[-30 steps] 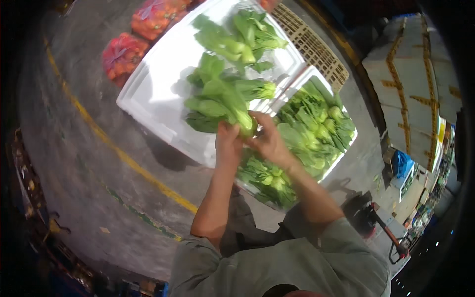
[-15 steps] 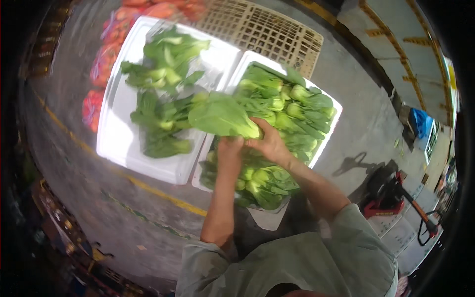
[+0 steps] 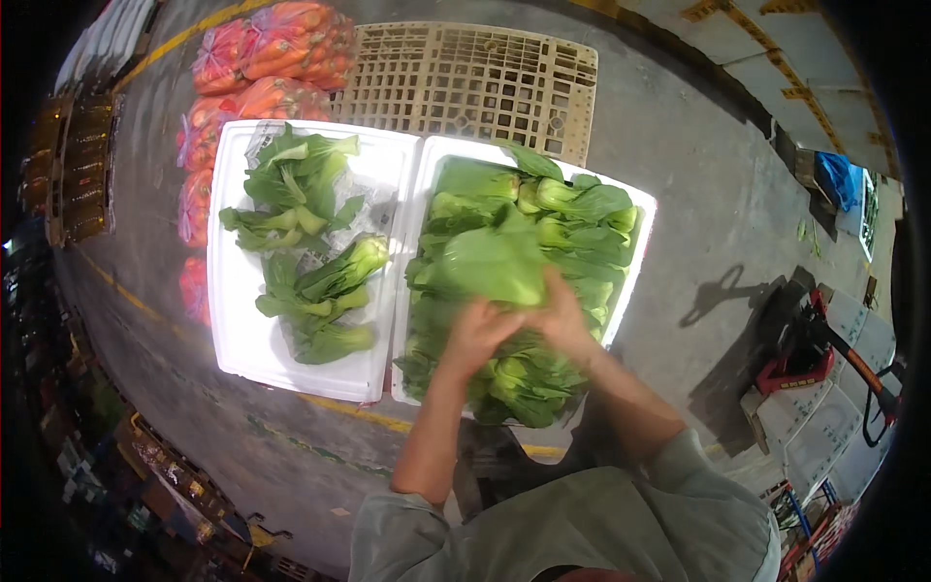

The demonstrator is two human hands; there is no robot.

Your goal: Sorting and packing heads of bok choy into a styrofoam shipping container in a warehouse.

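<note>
Both my hands are raised over a white foam box [image 3: 635,281] packed with bok choy [image 3: 587,204]. Between them is one leafy bok choy [image 3: 493,262], its broad leaves pointing away from me and blurred by motion. My left hand [image 3: 480,332] and my right hand [image 3: 561,318] close round its stem end from either side; the fingertips are partly hidden and smeared. Left of the box, and against it, is a white foam tray or lid [image 3: 242,339]. Several bok choy [image 3: 301,184] lie on it in two loose groups, with clear plastic film [image 3: 354,209] beneath some.
A beige plastic pallet [image 3: 465,78] lies beyond the box. Bags of carrots [image 3: 291,48] are lined up behind and left of the tray. At the right stands a red and black pallet jack [image 3: 795,364] beside pale panels. Yellow lines [image 3: 141,301] mark the concrete floor.
The held bok choy has moved right, from between tray and box to over the packed box. Its leaves now point away from me instead of left. The whole view has also shifted and turned.
</note>
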